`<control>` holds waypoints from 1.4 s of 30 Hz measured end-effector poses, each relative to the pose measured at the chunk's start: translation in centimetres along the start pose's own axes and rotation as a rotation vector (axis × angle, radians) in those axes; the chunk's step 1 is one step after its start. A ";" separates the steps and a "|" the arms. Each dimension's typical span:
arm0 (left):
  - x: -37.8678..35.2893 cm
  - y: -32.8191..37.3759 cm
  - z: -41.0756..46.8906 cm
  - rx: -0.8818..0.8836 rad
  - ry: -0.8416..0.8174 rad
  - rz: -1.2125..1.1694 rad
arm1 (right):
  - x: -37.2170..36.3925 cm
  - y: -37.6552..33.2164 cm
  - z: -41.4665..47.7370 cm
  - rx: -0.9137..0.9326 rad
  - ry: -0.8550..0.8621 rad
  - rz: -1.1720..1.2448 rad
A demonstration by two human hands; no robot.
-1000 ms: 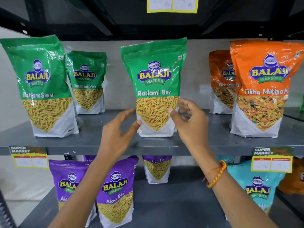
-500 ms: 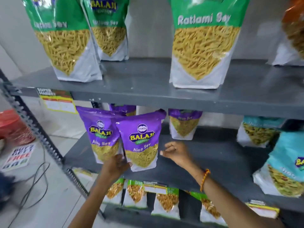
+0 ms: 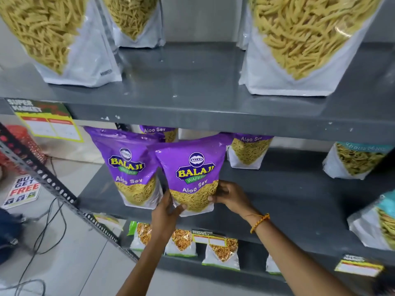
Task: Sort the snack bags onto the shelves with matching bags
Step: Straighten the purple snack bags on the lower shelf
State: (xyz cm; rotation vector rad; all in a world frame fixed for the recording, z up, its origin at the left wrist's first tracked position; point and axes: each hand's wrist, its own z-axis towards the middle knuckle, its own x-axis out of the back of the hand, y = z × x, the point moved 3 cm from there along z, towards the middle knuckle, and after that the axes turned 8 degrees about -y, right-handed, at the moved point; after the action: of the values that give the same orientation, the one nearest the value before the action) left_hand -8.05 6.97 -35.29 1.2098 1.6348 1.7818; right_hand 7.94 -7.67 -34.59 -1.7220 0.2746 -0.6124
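Observation:
A purple Aloo Sev bag [image 3: 192, 171] stands upright on the middle grey shelf [image 3: 288, 199]. My left hand [image 3: 168, 210] grips its lower left corner and my right hand [image 3: 230, 195] grips its lower right edge. A second purple Aloo Sev bag [image 3: 128, 167] stands touching it on the left. Two more Aloo Sev bags [image 3: 248, 150] stand behind. Bags of Ratlami Sev [image 3: 299, 43] stand on the upper shelf [image 3: 192, 107], their tops cut off by the frame.
Teal bags [image 3: 354, 161] stand at the right of the middle shelf. Small green-trimmed bags [image 3: 222, 251] line the bottom shelf. A perforated metal upright [image 3: 53, 184] slants at the left, with cables [image 3: 42, 231] and a sign on the floor.
My hands dropped from the green Ratlami Sev bag on the upper shelf to the middle shelf and closed on the front purple Aloo Sev bag. The view tilted downward.

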 end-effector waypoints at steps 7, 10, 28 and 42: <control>-6.2 3.5 1.6 -0.072 -0.162 0.072 | 5.7 0.6 -5.3 0.000 0.247 0.025; -9.6 4.1 2.3 -0.087 -0.242 0.037 | 8.2 1.7 -7.7 -0.018 0.320 0.030; -12.7 6.0 3.2 -0.081 -0.339 0.083 | 10.5 5.0 -8.9 -0.079 0.239 0.159; -12.0 6.0 0.4 0.021 -0.358 0.113 | 7.4 4.3 -10.8 -0.079 0.341 -0.065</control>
State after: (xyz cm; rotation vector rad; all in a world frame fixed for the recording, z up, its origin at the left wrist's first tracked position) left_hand 0.00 -3.57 -33.34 1.5539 1.4055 1.5041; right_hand 8.90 -21.44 -35.42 -1.7018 0.4891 -0.9561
